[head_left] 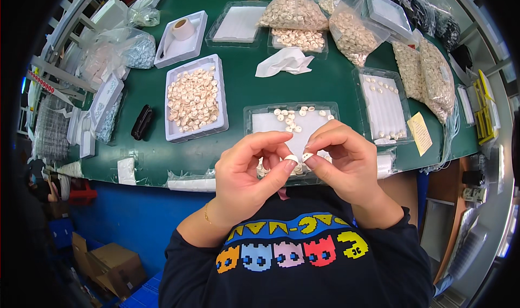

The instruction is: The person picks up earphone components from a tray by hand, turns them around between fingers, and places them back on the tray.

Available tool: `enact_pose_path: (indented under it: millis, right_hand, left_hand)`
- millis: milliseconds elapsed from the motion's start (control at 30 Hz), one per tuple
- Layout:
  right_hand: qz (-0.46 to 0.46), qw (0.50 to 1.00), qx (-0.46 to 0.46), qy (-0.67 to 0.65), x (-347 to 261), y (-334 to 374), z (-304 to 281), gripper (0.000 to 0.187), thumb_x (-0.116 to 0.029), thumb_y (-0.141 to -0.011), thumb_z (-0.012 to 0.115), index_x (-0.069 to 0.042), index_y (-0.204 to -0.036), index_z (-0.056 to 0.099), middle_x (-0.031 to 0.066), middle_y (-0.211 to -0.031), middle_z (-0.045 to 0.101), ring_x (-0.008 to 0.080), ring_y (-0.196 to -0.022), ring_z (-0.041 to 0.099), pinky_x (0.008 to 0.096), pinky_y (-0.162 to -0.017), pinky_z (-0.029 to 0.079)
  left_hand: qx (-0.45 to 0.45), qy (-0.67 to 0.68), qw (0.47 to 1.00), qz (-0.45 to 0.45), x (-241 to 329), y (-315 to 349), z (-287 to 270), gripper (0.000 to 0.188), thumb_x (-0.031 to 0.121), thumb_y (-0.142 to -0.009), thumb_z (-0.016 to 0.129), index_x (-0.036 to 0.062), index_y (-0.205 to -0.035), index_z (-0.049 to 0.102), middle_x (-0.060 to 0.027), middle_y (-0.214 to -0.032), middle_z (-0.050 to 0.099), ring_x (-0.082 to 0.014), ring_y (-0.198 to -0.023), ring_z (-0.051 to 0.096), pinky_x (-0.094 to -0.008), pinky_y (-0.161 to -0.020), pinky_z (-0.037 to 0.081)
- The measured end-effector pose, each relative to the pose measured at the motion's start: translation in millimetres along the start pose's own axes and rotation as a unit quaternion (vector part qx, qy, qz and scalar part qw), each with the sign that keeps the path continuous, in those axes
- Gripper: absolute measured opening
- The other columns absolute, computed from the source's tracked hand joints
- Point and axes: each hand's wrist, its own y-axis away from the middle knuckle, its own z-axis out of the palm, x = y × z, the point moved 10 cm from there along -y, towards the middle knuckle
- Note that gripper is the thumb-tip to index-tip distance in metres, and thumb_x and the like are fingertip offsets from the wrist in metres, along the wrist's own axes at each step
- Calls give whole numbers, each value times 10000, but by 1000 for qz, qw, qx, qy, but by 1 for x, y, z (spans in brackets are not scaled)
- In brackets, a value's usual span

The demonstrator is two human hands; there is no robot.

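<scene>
Both hands pinch small white pieces — clear tray beneath holds more.

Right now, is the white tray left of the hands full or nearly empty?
Full: the white tray on the green table holds small cream pieces heaped across nearly its whole floor.

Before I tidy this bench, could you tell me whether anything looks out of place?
Only a crumpled white tissue lying loose on the green table between the trays; nothing looks spilled or damaged.
</scene>
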Motion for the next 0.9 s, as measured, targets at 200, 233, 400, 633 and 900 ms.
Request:
enact_pose_path:
  millis: [200,233,400,633,900]
  right_hand:
    - [-9,1000,-11,-22,-5,1,4,205,89,-756,618,28,-948,587,94,-876,557,136,-783,566,246,-702,480]
    - [-8,1000,-11,-22,-5,1,5,205,89,-756,618,28,-948,587,94,-876,557,136,-783,566,246,-702,480]
    - [-5,999,-13,-32,-6,1,5,201,90,-768,608,35,-959,581,87,-882,555,131,-797,563,248,-727,483]
    - [120,971,-2,-209,21,4,8,170,28,-813,610,32,-965,537,102,-889,593,150,-800,611,256,-726,509]
    - [248,875,-34,-413,41,11,26,133,-31,-851,579,-4,-968,521,122,-843,625,170,-762,626,256,-680,518]
  left_hand:
    - [3,-9,999,33,10,1,2,413,-88,-759,624,-23,-1150,505,-70,-818,619,-54,-628,511,-184,-567,401]
    - [5,-12,999,38,11,2,1,402,-90,-758,625,-25,-1138,514,-70,-822,618,-55,-636,515,-184,-566,402]
    - [21,-3,1000,9,8,3,-2,307,-90,-763,626,-39,-1056,550,-80,-831,617,-58,-666,523,-189,-573,415]
    - [-23,212,968,-135,-20,2,7,96,9,-842,592,-36,-923,563,-88,-842,595,-82,-679,519,-207,-618,446]
    - [-65,363,904,-215,-37,8,24,145,106,-900,537,-21,-968,552,-67,-826,579,-81,-658,521,-207,-576,467]
